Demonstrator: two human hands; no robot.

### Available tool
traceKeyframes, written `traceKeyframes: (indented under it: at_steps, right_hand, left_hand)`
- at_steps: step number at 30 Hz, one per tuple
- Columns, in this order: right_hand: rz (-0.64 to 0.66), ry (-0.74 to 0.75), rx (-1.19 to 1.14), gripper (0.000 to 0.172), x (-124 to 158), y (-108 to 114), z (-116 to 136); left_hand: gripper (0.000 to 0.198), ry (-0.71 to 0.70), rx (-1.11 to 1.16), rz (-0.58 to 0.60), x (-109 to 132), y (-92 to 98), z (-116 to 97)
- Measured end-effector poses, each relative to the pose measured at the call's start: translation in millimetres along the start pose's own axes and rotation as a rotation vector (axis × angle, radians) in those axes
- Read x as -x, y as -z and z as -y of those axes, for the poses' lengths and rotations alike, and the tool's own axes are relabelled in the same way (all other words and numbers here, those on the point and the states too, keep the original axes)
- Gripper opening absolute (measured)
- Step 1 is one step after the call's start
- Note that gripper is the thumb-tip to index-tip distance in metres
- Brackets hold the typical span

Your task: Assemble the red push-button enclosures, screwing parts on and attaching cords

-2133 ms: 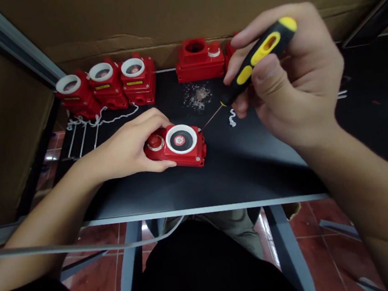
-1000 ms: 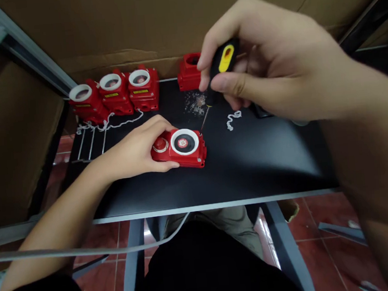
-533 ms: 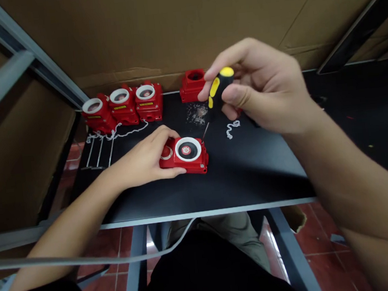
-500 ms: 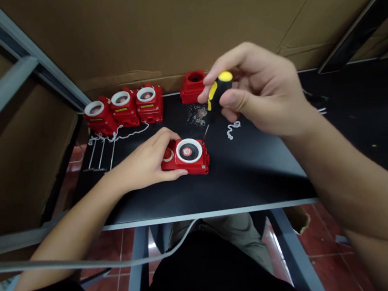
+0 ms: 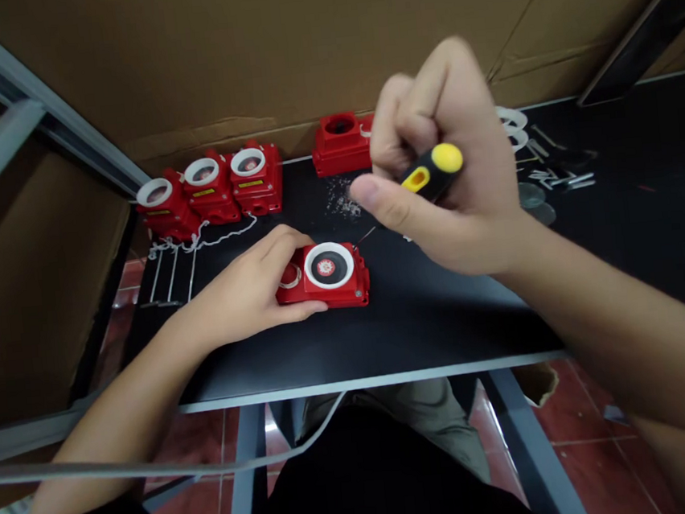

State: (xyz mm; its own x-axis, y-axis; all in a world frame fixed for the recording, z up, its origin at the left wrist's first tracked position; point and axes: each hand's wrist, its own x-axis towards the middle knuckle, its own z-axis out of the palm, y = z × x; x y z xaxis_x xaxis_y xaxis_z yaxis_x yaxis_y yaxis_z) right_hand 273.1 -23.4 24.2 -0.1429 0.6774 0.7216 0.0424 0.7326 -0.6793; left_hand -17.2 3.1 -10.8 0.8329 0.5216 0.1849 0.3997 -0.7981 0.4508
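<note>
A: Where is the red box (image 5: pixel 327 276), and what holds it?

B: It lies flat on the black table (image 5: pixel 433 321), near the front edge and a little left of the middle. Its white ring with the dark disc faces up. The left hand (image 5: pixel 243 295) grips its left end. The fingers are curled over the far side and the thumb presses on the near side.

A: And the right hand (image 5: pixel 455 198)?

B: It is raised above the table, to the right of the box. Its fingers are closed in a fist around the screwdriver (image 5: pixel 430 174), which has a black and yellow handle, and the thumb lies along the handle. The thin metal shaft slopes down to the left. Its tip is at the far right corner of the box, but I cannot tell if it sits in a screw.

A: What else is on the table?

B: At the far left three red units (image 5: pixel 206 185) stand in a row, touching each other, with a white string (image 5: pixel 213 233) just in front of them. One more red housing (image 5: pixel 337 138) stands at the far middle, and a small pile of shavings (image 5: pixel 337 201) is near it. At the far right lie white rings and small metal parts (image 5: pixel 536 161). Brown cardboard (image 5: pixel 298 43) stands behind all of this.
</note>
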Motion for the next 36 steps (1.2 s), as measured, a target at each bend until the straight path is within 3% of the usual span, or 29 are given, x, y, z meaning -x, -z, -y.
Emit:
traceKeyframes:
  at_steps: [3, 6, 9, 13, 19, 26, 30, 36]
  right_hand:
    - [0.006, -0.013, -0.058, 0.036, 1, -4, -7]
    - [0.054, -0.069, -0.244, 0.033, 0, -6, -14]
    - [0.014, -0.124, -0.376, 0.033, -2, -6, -15]
    - [0.003, -0.234, -0.455, 0.01, -4, 0, -7]
    - [-0.015, -0.218, -0.359, 0.009, -5, 7, -1]
    - [0.031, -0.219, -0.368, 0.043, -6, -1, -4]
    - [0.029, -0.236, -0.43, 0.022, -5, -2, 6]
    - [0.089, -0.278, -0.456, 0.021, -7, 3, 3]
  left_hand:
    - [0.065, -0.004, -0.003, -0.004, 0, 0.3, 2]
    - [0.067, 0.015, 0.01, 0.0, 0, 1.0, 3]
    - [0.07, 0.031, 0.016, 0.015, 0, 2.0, 4]
    - [0.07, 0.043, 0.03, 0.025, 0, 3.5, 5]
    - [0.076, 0.098, 0.065, 0.054, -2, 5.7, 5]
    - [0.08, 0.145, 0.087, 0.071, -4, 7.6, 3]
    - [0.085, 0.189, 0.129, 0.087, -6, 7.9, 6]
    - [0.081, 0.243, 0.186, 0.117, -13, 13.6, 6]
